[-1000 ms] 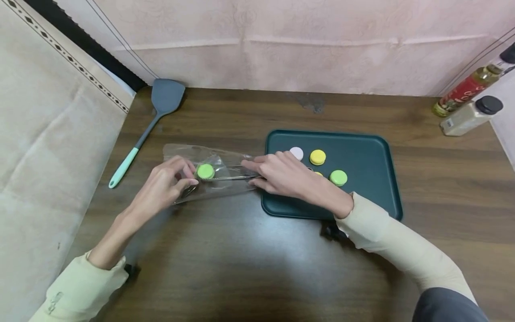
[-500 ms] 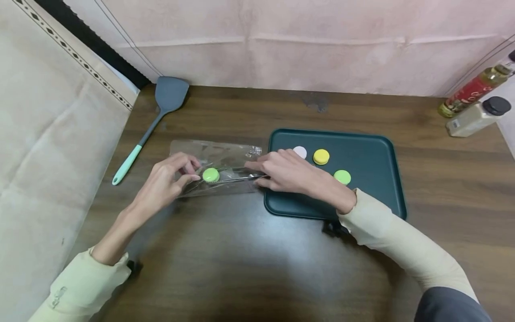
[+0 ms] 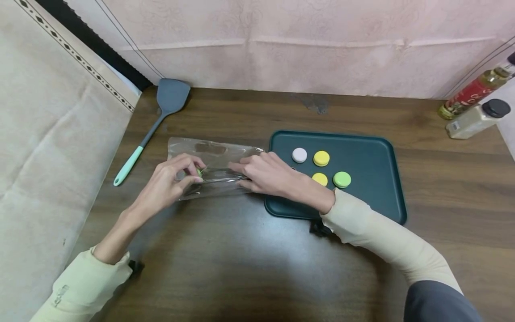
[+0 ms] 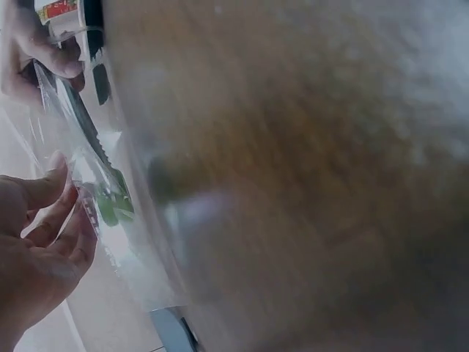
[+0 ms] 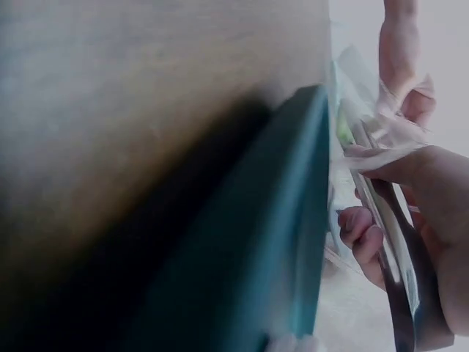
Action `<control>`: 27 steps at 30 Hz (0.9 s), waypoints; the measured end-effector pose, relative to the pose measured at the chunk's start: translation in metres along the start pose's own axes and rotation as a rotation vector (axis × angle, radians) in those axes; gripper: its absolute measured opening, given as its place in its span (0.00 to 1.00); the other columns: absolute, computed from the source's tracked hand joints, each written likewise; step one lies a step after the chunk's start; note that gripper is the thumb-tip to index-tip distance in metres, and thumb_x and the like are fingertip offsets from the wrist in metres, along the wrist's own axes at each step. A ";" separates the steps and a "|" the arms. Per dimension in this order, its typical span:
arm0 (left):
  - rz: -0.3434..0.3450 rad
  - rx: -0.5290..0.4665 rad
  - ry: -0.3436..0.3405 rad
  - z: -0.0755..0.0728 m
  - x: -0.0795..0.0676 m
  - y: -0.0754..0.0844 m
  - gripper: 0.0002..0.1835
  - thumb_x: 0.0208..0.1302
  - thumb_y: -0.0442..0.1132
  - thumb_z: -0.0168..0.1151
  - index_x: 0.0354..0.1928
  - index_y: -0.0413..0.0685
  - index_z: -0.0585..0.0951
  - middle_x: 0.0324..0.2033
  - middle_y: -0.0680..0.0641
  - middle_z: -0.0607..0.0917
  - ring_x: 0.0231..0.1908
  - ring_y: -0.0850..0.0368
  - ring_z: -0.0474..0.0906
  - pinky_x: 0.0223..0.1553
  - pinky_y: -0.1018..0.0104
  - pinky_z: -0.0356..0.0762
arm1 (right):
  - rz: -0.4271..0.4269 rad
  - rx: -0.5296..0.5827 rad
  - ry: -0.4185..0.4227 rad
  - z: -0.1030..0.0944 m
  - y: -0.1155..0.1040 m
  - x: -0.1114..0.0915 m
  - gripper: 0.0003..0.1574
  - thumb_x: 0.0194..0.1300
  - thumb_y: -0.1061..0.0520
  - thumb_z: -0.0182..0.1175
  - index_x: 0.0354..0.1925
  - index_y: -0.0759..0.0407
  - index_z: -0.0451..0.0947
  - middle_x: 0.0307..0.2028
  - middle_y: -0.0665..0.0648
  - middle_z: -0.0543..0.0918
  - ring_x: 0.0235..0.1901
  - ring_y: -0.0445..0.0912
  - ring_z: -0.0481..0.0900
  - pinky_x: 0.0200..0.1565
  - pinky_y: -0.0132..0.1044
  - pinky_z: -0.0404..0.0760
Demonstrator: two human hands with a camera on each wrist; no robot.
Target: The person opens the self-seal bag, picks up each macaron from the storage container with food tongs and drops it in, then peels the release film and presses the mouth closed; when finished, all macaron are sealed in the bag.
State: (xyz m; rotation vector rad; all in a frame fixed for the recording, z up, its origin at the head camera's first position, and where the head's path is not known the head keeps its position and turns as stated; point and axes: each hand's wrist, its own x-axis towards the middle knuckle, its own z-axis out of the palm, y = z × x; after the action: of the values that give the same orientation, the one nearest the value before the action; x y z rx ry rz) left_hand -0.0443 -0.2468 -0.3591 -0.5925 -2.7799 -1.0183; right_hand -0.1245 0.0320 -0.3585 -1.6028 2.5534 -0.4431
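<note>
A clear plastic bag [image 3: 225,150] lies left of the tray, and my left hand [image 3: 175,176] pinches it between thumb and fingers. My right hand [image 3: 267,174] grips a pair of metal tongs [image 5: 388,253] that reach into the bag. At their serrated end, inside the plastic, is a green macaron [image 4: 113,207]; the left fingers mostly hide it in the head view. On the dark green tray [image 3: 370,179] sit a white macaron [image 3: 299,155], a yellow macaron [image 3: 321,158], another yellow macaron [image 3: 319,179] and a second green macaron [image 3: 342,179].
A grey spatula [image 3: 170,96] with a mint handle lies at the back left of the wooden table [image 3: 249,259]. An oil bottle [image 3: 470,94] and a black-capped jar [image 3: 476,118] stand at the back right. A pale cloth [image 3: 281,62] hangs behind.
My right hand has moved left with the tongs, carrying the green macaron further left toward my left fingers. The second yellow macaron on the tray has come into view.
</note>
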 end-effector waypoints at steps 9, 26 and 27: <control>0.004 -0.061 -0.039 0.002 0.003 0.002 0.12 0.66 0.24 0.75 0.33 0.47 0.82 0.52 0.43 0.91 0.57 0.41 0.87 0.58 0.41 0.83 | 0.007 0.009 -0.004 0.012 -0.005 0.013 0.28 0.81 0.54 0.65 0.74 0.58 0.79 0.38 0.57 0.89 0.19 0.41 0.68 0.21 0.31 0.62; -0.004 -0.010 -0.092 0.000 0.008 -0.005 0.10 0.81 0.28 0.61 0.57 0.39 0.85 0.58 0.39 0.88 0.63 0.40 0.83 0.63 0.40 0.80 | 0.014 0.033 0.010 0.016 -0.008 0.023 0.29 0.83 0.50 0.63 0.74 0.59 0.79 0.26 0.49 0.74 0.18 0.38 0.63 0.20 0.29 0.59; -0.007 -0.006 -0.100 0.000 0.009 -0.005 0.12 0.80 0.28 0.61 0.60 0.38 0.84 0.59 0.38 0.88 0.64 0.39 0.82 0.64 0.39 0.79 | 0.012 0.030 0.011 0.016 -0.008 0.023 0.29 0.83 0.50 0.63 0.74 0.59 0.78 0.26 0.49 0.74 0.18 0.38 0.63 0.20 0.29 0.59</control>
State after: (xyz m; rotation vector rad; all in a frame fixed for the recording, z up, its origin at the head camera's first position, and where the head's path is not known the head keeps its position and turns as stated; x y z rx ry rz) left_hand -0.0545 -0.2474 -0.3600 -0.6521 -2.8673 -1.0259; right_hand -0.1242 0.0052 -0.3699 -1.5783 2.5504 -0.4883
